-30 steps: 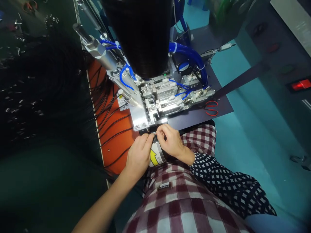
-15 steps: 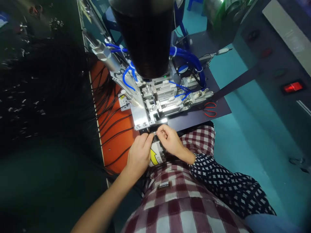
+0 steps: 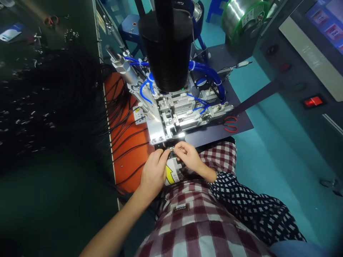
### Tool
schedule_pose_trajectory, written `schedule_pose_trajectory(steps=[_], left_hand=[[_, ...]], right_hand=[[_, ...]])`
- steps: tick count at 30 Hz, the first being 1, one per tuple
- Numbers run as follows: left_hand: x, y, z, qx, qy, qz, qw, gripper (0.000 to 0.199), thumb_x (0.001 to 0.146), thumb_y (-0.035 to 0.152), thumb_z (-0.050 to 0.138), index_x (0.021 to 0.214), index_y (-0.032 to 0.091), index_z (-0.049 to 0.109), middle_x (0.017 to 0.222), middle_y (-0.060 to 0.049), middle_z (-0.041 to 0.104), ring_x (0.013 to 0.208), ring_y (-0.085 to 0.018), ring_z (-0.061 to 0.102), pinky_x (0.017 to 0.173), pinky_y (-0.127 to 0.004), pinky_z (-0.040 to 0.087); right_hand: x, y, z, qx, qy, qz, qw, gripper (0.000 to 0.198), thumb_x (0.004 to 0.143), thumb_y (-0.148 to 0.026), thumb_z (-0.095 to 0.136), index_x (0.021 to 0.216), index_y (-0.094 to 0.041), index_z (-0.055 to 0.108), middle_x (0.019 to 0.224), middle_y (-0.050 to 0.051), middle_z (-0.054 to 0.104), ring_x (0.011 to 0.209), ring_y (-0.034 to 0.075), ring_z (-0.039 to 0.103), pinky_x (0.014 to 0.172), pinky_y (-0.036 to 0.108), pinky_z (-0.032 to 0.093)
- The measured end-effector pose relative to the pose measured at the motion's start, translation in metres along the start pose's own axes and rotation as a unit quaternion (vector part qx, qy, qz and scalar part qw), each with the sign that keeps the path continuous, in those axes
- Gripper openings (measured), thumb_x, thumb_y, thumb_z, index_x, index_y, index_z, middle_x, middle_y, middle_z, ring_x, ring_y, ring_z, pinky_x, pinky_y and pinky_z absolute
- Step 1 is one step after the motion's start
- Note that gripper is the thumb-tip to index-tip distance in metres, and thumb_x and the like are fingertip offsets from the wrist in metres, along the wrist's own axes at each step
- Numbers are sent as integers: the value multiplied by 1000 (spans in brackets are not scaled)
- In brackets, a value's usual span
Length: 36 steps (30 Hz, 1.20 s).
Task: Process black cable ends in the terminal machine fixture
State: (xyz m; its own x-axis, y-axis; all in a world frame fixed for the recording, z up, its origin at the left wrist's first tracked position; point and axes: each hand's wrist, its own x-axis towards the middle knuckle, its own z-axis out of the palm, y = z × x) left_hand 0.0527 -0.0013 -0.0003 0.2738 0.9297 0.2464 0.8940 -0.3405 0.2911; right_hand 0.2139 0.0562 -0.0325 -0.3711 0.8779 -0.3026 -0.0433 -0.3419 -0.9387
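The left hand (image 3: 153,175) and the right hand (image 3: 189,157) meet at their fingertips over a small shiny piece (image 3: 172,149); the right thumb and forefinger look pinched together on it; the left fingers are bent with the thumb reaching to it, though whether they grip it or only steady it I cannot tell; the piece sits just above a drum with a yellow arrow (image 3: 169,175) on its label, and just below the metal plate (image 3: 155,134) of the machine. Over the last second the hands have barely left their spot, while the view has shifted, so that more of the green-rimmed reel (image 3: 232,16) and the screen (image 3: 328,26) now show; the right wrist sits a touch lower, and a little more of the drum's metal edge is uncovered beside its fingers; I take this as a small adjustment of the hold, with the piece not let go and the close finger work unfinished. To the left, black cables (image 3: 133,144) run across the orange surface (image 3: 121,159); red-handled scissors (image 3: 231,129) lie on the dark base (image 3: 209,135), well apart from both hands.
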Motion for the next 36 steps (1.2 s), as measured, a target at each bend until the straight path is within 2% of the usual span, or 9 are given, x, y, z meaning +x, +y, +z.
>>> schedule_pose_trajectory(steps=[5, 10, 15, 17, 20, 23, 26, 29, 36], left_hand=[[0, 1, 1, -3, -3, -5, 1000, 42, 87, 7, 41, 127, 14, 52, 104, -13, 57, 92, -24, 54, 79, -36, 50], [1, 1, 0, -7, -12, -20, 1000, 41, 88, 9, 41, 126, 14, 54, 104, -13, 57, 91, -24, 54, 78, -37, 51], [-22, -1, -15, -64, -14, -99, 993, 45, 94, 12, 38, 138, 19, 45, 119, -12, 53, 110, -23, 54, 94, -38, 48], [-40, 0, -21, -33, -11, -143, 989, 48, 95, 16, 39, 143, 18, 39, 126, -15, 50, 117, -25, 51, 99, -42, 46], [-61, 3, -25, 68, -41, -185, 980, 52, 96, 24, 43, 146, 13, 35, 133, -20, 49, 119, -33, 49, 98, -51, 44], [-69, 0, -23, 131, -55, -185, 972, 55, 96, 29, 44, 147, 10, 35, 137, -22, 48, 122, -37, 48, 99, -53, 43], [-65, -7, -19, 127, -48, -172, 976, 57, 96, 31, 44, 148, 12, 33, 141, -20, 47, 128, -36, 45, 105, -51, 40], [-62, -11, -19, 114, -47, -178, 976, 56, 96, 31, 43, 149, 15, 34, 141, -18, 49, 128, -34, 46, 106, -50, 40], [-60, -8, -24, 119, -54, -177, 976, 53, 96, 29, 42, 147, 14, 37, 140, -18, 50, 125, -35, 49, 103, -51, 43]], right_hand=[[3, -4, 0, 34, 8, 15, 999, 26, 85, -44, 60, 80, -19, 57, 66, -2, 56, 54, 11, 52, 55, 27, 44], [5, -4, 7, 35, 20, 20, 999, 24, 81, -42, 64, 78, -19, 55, 60, -4, 53, 51, 11, 50, 52, 26, 41], [5, -4, 7, 53, 6, 26, 998, 24, 83, -41, 62, 77, -19, 55, 57, -5, 53, 50, 11, 50, 53, 26, 40], [5, -3, 7, 56, 8, 20, 998, 24, 83, -40, 62, 78, -19, 54, 57, -5, 53, 51, 11, 50, 54, 26, 39], [4, -3, 7, 55, 4, 18, 998, 22, 85, -39, 60, 79, -19, 53, 56, -6, 53, 51, 11, 49, 53, 26, 37], [4, -3, 6, 40, -1, 22, 999, 21, 86, -38, 60, 79, -19, 54, 56, -6, 53, 50, 11, 49, 53, 26, 36], [5, -2, 2, 37, 10, 16, 999, 24, 85, -41, 60, 80, -18, 57, 63, -4, 57, 53, 10, 52, 56, 26, 39], [5, 3, -7, 57, 54, 13, 997, 31, 86, -47, 57, 86, -16, 61, 74, -1, 60, 55, 9, 55, 58, 26, 41], [-3, 13, -25, 64, 106, 15, 992, 34, 84, -50, 60, 85, -16, 63, 72, -2, 58, 52, 8, 53, 54, 24, 40]])
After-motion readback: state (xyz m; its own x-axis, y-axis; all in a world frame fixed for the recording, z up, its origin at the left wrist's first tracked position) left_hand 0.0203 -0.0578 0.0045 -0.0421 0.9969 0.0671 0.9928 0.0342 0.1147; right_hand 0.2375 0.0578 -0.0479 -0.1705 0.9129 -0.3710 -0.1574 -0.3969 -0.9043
